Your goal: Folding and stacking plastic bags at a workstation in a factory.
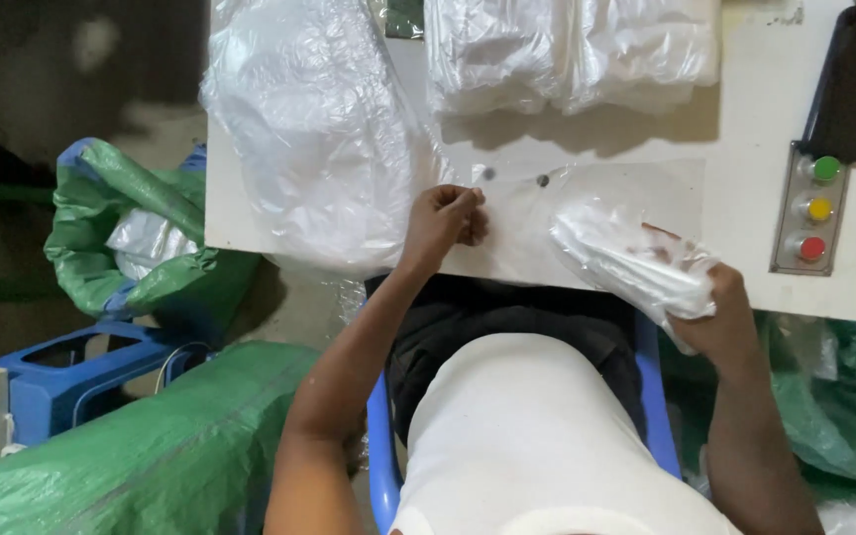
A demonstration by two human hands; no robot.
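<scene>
On the white worktable (745, 109), a flat clear plastic bag (596, 203) lies at the near edge, two small dark holes near its top. The left hand (443, 220) pinches that bag's left corner. Just right of it, over the table's near edge, the right hand (720, 317) grips a rolled bundle of white bagged goods (631, 266), with a reddish mark showing. At the table's far edge sits a stack of clear-wrapped white packs (572, 50). A big crumpled clear plastic sheet (299, 129) covers the table's left side. No labels, signs or screens visible.
</scene>
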